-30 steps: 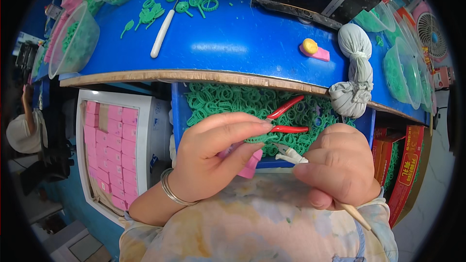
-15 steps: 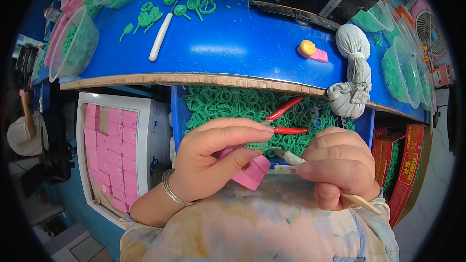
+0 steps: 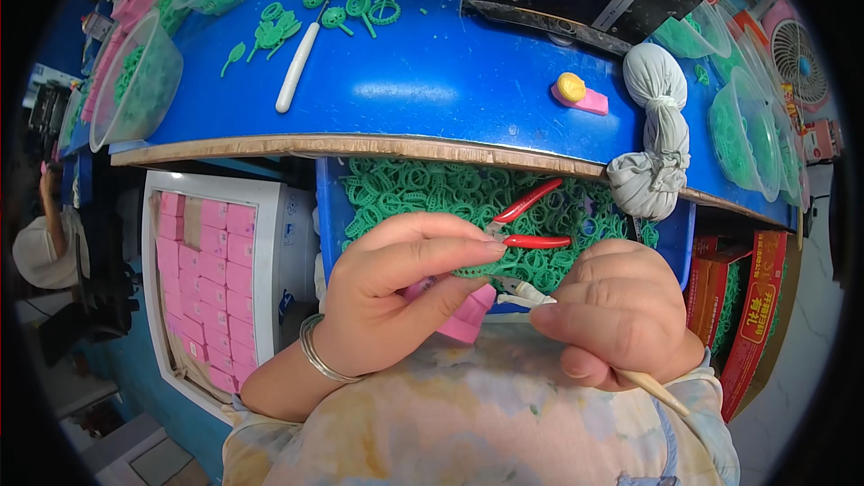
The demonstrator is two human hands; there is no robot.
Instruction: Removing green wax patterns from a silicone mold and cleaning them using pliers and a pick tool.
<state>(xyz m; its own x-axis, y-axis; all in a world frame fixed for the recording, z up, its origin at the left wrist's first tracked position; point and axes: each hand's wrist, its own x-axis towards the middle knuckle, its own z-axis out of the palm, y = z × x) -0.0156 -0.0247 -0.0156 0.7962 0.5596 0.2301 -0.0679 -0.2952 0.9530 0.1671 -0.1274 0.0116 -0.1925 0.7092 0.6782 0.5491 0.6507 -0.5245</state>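
While pinching a small green plastic piece (image 3: 472,271) between thumb and fingers of the left hand (image 3: 396,279), grips a slim, pale-handled, metal-tipped tool (image 3: 655,391) in the closed right hand (image 3: 625,310). Cannot tell the piece's full shape behind the fingertips, nor any contact with the tool's tip.

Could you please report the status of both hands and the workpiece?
Left hand pinching small green piece. Right hand gripping white-wrapped tool, tip close to the piece. Red-handled pliers just beyond the hands, on green rings.
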